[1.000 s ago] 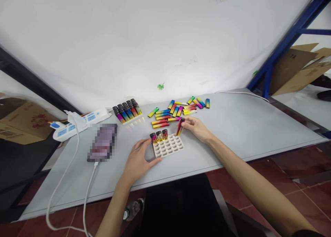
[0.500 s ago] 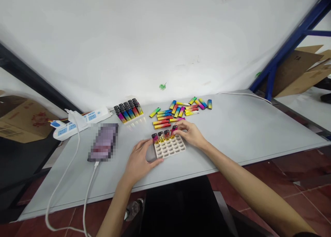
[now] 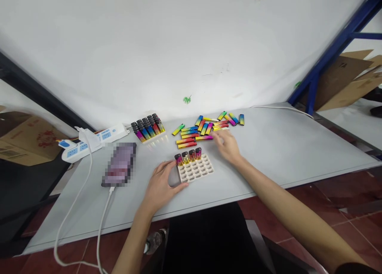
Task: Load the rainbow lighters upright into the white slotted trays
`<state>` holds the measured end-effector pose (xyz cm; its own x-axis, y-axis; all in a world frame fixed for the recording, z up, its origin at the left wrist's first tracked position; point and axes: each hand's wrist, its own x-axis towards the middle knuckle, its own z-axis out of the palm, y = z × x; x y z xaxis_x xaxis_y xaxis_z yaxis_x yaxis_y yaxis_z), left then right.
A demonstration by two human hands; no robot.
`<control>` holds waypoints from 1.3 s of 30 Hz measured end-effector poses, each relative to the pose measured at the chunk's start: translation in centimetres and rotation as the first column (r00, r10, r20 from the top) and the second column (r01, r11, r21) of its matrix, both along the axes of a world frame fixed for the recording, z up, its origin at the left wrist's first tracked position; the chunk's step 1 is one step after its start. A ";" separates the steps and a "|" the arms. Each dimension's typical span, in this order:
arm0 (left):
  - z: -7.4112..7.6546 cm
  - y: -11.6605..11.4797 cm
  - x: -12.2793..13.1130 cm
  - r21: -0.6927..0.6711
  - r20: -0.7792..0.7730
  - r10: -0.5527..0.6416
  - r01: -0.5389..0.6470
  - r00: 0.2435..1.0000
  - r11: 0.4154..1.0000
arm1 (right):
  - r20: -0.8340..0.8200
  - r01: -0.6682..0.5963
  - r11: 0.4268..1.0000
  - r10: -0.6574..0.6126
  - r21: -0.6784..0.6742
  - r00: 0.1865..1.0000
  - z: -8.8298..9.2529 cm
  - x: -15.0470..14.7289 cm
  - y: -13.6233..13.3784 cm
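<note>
A cream tray (image 3: 197,170) with rows of oval holes lies in front of me. Several lighters (image 3: 192,155) with black tops stand upright along its back row. My left hand (image 3: 161,186) grips the tray's left side, thumb at the near corner and fingers at the far one. My right hand (image 3: 227,147), slightly blurred, hovers right of and behind the tray, its fingers apart with nothing seen in them. Its fingertips are by a yellow-magenta lighter (image 3: 204,137) at the near side of a loose spread of lighters (image 3: 188,136).
A second holder (image 3: 158,136), full of upright lighters, stands back left. A phone (image 3: 119,164) on a white cable (image 3: 103,218) lies at left, near a white power strip (image 3: 86,145). The wall (image 3: 179,47) bounds the table's back; a blue post (image 3: 312,92) stands right.
My right hand has let go of the fourth lighter, which now stands upright in the tray's back row, and has moved right and away towards the loose lighters. My left hand stays put.
</note>
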<state>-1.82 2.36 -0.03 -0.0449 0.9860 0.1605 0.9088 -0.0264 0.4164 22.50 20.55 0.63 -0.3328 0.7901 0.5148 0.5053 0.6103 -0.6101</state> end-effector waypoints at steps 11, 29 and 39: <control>-0.1 -0.1 -0.1 -0.009 -0.009 0.015 -0.015 1.000 1.000 | 0.391 0.403 0.915 -0.363 -0.023 0.846 -2.2 4.8 7.9; -0.3 -0.1 0.0 -0.003 -0.025 0.013 -0.013 1.000 1.000 | 0.477 0.310 0.920 -0.389 0.239 0.788 -1.4 6.5 0.3; -0.1 -0.1 -0.1 -0.004 0.004 0.017 -0.017 1.000 1.000 | 0.502 0.170 0.952 -0.280 0.254 0.818 -1.8 7.8 -3.5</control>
<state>-1.90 2.28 -0.17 -0.0619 0.9858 0.1564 0.9074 -0.0097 0.4202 30.32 17.01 -1.14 -0.4206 0.7828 0.4586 0.8524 0.5141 -0.0957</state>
